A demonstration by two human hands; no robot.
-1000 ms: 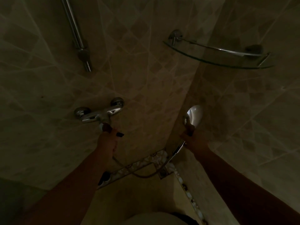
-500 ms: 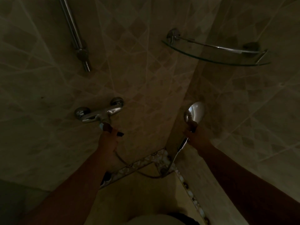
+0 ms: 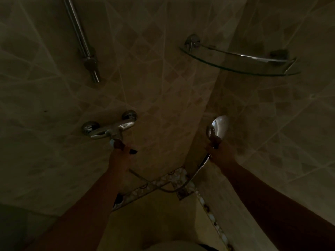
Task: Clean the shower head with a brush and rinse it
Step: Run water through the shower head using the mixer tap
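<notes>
I see my right hand [image 3: 220,151] wrapped around the handle of the shower head [image 3: 218,125], holding it up near the corner of the tiled walls. My left hand [image 3: 121,156] grips the lever under the tap [image 3: 108,130]. A hose [image 3: 163,187] sags between them. Above hang a glass shelf [image 3: 239,64] and a rail [image 3: 81,40].
</notes>
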